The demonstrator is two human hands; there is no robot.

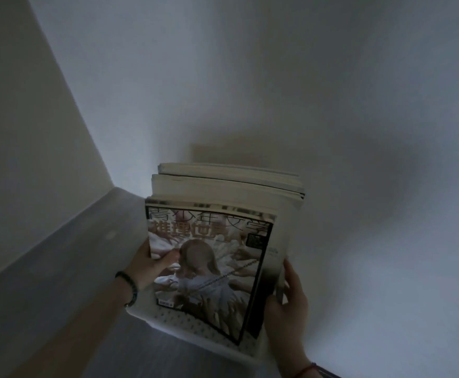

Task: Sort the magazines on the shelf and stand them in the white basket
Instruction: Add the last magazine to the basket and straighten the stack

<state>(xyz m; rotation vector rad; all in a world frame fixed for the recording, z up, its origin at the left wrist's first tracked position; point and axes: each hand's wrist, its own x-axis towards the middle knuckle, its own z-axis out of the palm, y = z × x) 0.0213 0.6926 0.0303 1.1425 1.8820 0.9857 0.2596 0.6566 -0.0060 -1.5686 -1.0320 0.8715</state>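
Several magazines (231, 184) stand upright in a white perforated basket (174, 321) on a grey shelf. The front magazine (209, 268) has a dark-edged cover with large characters and a picture of a child. My left hand (148, 264) grips that magazine's left edge, thumb on the cover. My right hand (288, 293) holds the right side of the front magazines, fingers wrapped behind them. The basket's far walls are hidden by the magazines.
The grey shelf surface (59, 282) runs from the lower left toward a corner. White walls (332, 105) stand right behind and to the right of the basket, and a beige side wall (18, 118) closes the left. The light is dim.
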